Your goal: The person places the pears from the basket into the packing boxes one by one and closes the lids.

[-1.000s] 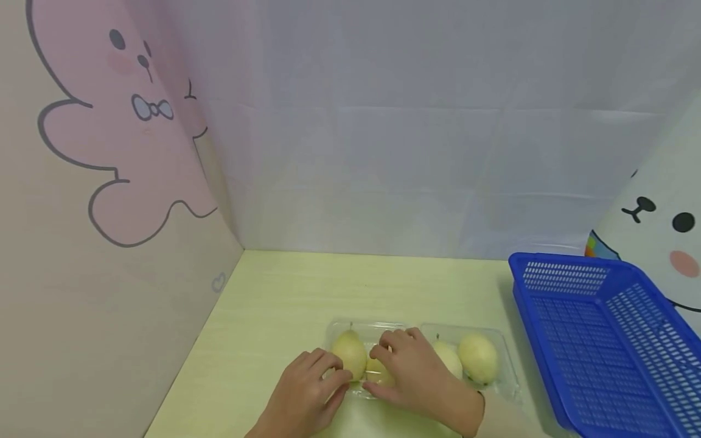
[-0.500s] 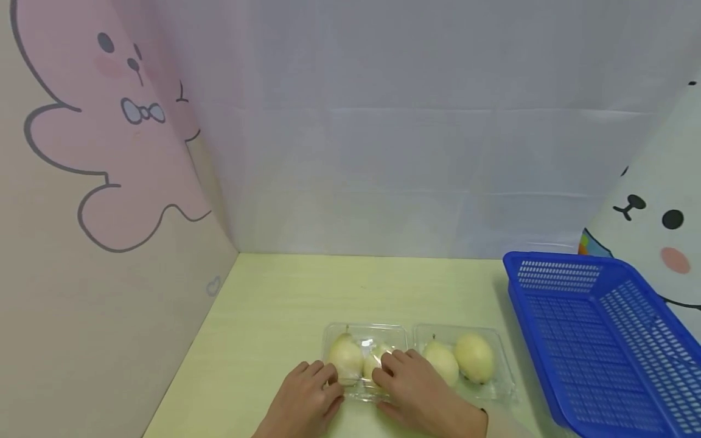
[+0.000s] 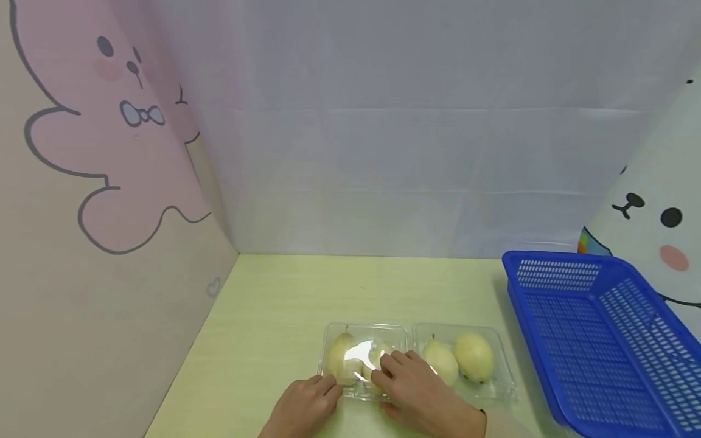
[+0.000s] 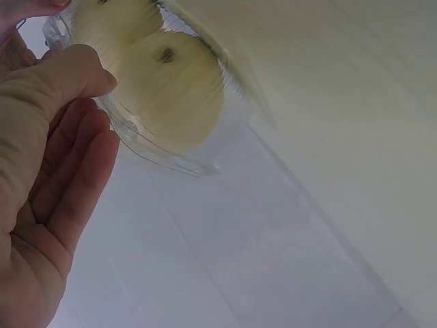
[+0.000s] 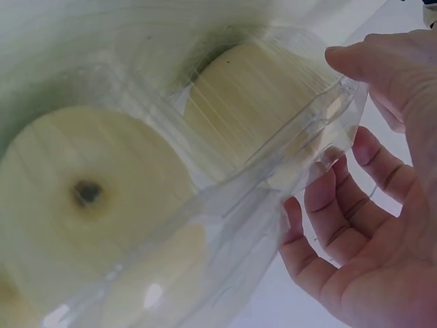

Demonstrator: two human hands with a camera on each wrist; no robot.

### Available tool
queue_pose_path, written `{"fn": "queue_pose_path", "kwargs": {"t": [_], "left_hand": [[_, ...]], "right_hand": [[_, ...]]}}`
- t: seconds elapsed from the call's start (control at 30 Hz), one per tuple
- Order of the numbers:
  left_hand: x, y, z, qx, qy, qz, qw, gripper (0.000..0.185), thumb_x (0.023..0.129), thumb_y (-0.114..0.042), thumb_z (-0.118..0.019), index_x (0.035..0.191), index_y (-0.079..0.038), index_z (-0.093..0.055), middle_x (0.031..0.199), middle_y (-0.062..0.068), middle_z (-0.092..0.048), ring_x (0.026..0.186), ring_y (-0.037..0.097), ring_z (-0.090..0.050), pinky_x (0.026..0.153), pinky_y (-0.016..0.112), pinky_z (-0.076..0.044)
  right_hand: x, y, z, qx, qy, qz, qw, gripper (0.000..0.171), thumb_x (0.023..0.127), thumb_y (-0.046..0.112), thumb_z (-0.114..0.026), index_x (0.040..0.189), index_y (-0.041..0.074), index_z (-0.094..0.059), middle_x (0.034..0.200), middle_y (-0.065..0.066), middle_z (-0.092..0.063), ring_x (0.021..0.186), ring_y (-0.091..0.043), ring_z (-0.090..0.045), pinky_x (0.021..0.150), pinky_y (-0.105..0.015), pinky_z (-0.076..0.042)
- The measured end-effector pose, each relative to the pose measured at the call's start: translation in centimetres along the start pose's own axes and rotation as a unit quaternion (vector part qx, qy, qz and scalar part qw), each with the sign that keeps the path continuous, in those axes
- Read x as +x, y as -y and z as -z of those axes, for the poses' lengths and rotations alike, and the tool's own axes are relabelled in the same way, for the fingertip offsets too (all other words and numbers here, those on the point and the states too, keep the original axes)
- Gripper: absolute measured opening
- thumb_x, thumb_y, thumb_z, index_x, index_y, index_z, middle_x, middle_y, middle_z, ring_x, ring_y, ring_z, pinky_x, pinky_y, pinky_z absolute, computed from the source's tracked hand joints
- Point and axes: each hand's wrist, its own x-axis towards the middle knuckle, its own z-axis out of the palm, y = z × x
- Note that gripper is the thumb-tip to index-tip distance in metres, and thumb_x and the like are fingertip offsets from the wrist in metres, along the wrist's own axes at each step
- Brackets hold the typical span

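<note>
A clear plastic clamshell box [image 3: 366, 327] with two pale yellow pears [image 3: 341, 358] lies on the table, its lid down over them and catching a bright glare. At its near left corner my left hand [image 3: 308, 403] pinches the edge; the thumb lies against the rim in the left wrist view, the other fingers curled close by. My right hand [image 3: 420, 394] grips the box's near right edge, thumb on one side and curled fingers on the other in the right wrist view. Through the plastic there, a pear [image 5: 252, 102] shows beside the hand.
Right beside the box stands a second clear box [image 3: 502, 371] with two more pears [image 3: 475, 358]. A blue mesh basket [image 3: 519, 298] is at the right of the pale yellow table [image 3: 274, 304]. Cartoon-printed walls and a plain backdrop [image 3: 356, 152] enclose the sides and back.
My right hand has come down and closer along the box's near edge. My left hand has shifted slightly down, off the lid's side. The lid now lies flatter over the pears.
</note>
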Motion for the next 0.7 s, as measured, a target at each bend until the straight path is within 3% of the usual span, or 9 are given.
{"fn": "queue_pose_path", "kwargs": {"t": [0.07, 0.2, 0.27, 0.3, 0.47, 0.6, 0.7], "left_hand": [[-0.1, 0.0, -0.1, -0.001, -0.001, 0.001, 1.0000, 0.022, 0.072, -0.010, -0.083, 0.072, -0.016, -0.063, 0.072, -0.009, -0.053, 0.055, 0.001, -0.036, 0.047, 0.010, -0.031], [-0.2, 0.2, 0.1, -0.012, -0.001, 0.010, 0.9999, 0.020, 0.073, -0.008, -0.083, 0.073, -0.016, -0.065, 0.071, -0.009, -0.056, 0.057, 0.001, -0.038, 0.050, 0.009, -0.034], [-0.1, 0.2, 0.3, -0.018, 0.005, 0.020, 0.9996, 0.025, 0.071, -0.012, -0.091, 0.074, -0.017, -0.067, 0.072, -0.010, -0.057, 0.058, 0.001, -0.041, 0.053, 0.010, -0.036], [0.0, 0.2, 0.4, -0.027, 0.013, 0.028, 0.9992, 0.030, 0.067, -0.016, -0.097, 0.075, -0.018, -0.068, 0.072, -0.010, -0.058, 0.059, 0.000, -0.042, 0.054, 0.010, -0.037], [0.3, 0.2, 1.3, -0.081, 0.036, 0.073, 0.9933, 0.026, 0.072, -0.028, -0.099, 0.082, -0.023, -0.075, 0.077, -0.015, -0.064, 0.064, -0.004, -0.051, 0.060, 0.011, -0.043], [0.5, 0.5, 1.9, -0.114, 0.020, 0.096, 0.9886, 0.024, 0.073, -0.025, -0.098, 0.083, -0.024, -0.077, 0.079, -0.016, -0.068, 0.068, -0.003, -0.058, 0.063, 0.012, -0.048], [0.9, 1.0, 2.5, -0.116, 0.007, 0.117, 0.9863, 0.020, 0.077, -0.016, -0.094, 0.089, -0.021, -0.078, 0.085, -0.013, -0.072, 0.075, 0.002, -0.065, 0.066, 0.017, -0.053]], "right_hand": [[0.0, 0.1, 0.0, 0.001, -0.005, -0.002, 1.000, 0.047, 0.063, 0.037, -0.095, 0.089, 0.023, -0.059, 0.085, 0.008, -0.049, 0.076, -0.011, -0.047, 0.066, -0.024, -0.038], [0.2, 0.2, -0.1, 0.001, 0.010, -0.004, 1.000, 0.046, 0.065, 0.039, -0.094, 0.089, 0.023, -0.059, 0.084, 0.009, -0.049, 0.074, -0.011, -0.046, 0.065, -0.024, -0.037], [0.4, 0.1, -0.1, 0.005, 0.030, -0.008, 1.000, 0.044, 0.070, 0.042, -0.093, 0.090, 0.024, -0.059, 0.084, 0.009, -0.049, 0.073, -0.010, -0.045, 0.065, -0.023, -0.037], [0.5, 0.1, 0.0, 0.009, 0.041, -0.010, 0.999, 0.043, 0.073, 0.044, -0.093, 0.091, 0.024, -0.059, 0.084, 0.010, -0.049, 0.072, -0.009, -0.044, 0.064, -0.022, -0.036], [1.0, -0.4, 0.6, 0.058, 0.062, -0.017, 0.996, 0.034, 0.083, 0.047, -0.088, 0.094, 0.025, -0.064, 0.085, 0.012, -0.052, 0.070, -0.003, -0.040, 0.063, -0.017, -0.033], [1.2, -1.5, 1.7, 0.102, 0.056, -0.033, 0.993, 0.032, 0.089, 0.045, -0.084, 0.106, 0.021, -0.072, 0.092, 0.010, -0.062, 0.074, -0.001, -0.052, 0.064, -0.016, -0.044], [1.1, -2.7, 2.7, 0.103, 0.065, -0.076, 0.990, 0.042, 0.096, 0.048, -0.077, 0.123, 0.016, -0.073, 0.107, 0.003, -0.073, 0.090, -0.011, -0.069, 0.077, -0.028, -0.059]]}}
